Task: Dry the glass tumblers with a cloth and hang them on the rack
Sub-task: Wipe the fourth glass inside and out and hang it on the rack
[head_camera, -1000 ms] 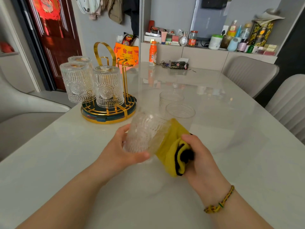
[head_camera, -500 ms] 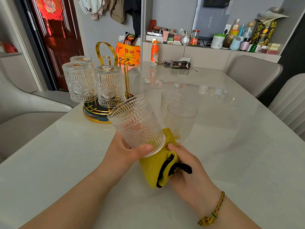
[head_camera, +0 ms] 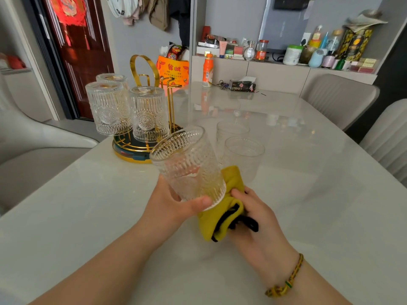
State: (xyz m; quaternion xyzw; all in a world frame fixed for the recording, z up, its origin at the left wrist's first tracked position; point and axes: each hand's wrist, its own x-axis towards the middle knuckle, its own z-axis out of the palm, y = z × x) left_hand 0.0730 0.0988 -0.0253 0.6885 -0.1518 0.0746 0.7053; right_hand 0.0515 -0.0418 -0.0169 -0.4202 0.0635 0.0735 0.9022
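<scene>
My left hand [head_camera: 176, 205] grips a ribbed glass tumbler [head_camera: 189, 166] by its base, mouth tilted up and to the left, above the table. My right hand [head_camera: 257, 219] clutches a bunched yellow cloth [head_camera: 222, 216] with black trim, pressed against the tumbler's bottom right side. The gold rack [head_camera: 136, 148] stands at the left of the table with three tumblers [head_camera: 147, 115] hanging upside down on it; a free gold prong [head_camera: 170, 102] rises on its right side. Two more tumblers [head_camera: 244, 157] stand upright on the table just behind the cloth.
The white marble table [head_camera: 308, 194] stretches ahead. An orange bottle [head_camera: 207, 70], keys and a tissue pack [head_camera: 242, 85] lie at its far end. Grey chairs [head_camera: 339, 100] stand on the right, a pale chair [head_camera: 33, 146] on the left. A cluttered shelf runs along the back wall.
The tumbler has turned from lying sideways with the cloth at its mouth to mouth-up and tilted left. The cloth now sits at its base side. Both hands rose slightly.
</scene>
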